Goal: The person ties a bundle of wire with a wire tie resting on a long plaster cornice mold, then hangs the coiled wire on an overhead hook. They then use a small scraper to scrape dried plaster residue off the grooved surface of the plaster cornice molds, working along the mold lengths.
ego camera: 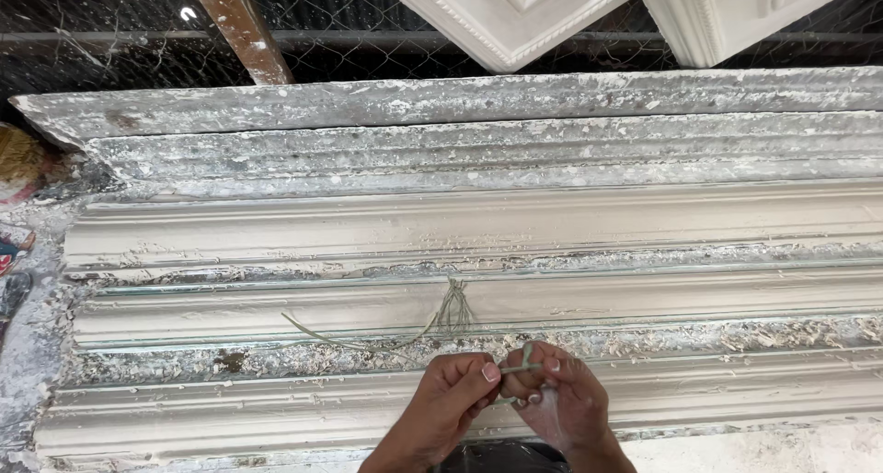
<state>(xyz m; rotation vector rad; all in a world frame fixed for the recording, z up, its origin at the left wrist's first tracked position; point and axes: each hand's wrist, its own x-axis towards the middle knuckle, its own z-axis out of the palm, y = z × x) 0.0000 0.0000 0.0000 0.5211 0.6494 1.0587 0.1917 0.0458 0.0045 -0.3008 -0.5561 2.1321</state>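
Fibre strand (pixel 441 319) end hidden between left hand (pixel 457 387), right hand (pixel 558 392)

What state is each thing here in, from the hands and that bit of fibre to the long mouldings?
Left hand: pinched shut on the fibre strand.
Right hand: pinched shut on the same strand, dusted white.
Fibre strand: pulled short between both hands.
Loose fibres: lying limp on a moulding, one end bunched.
Mouldings: lying flat side by side, crusted with plaster flakes.
Tiles: white, propped against the mesh.
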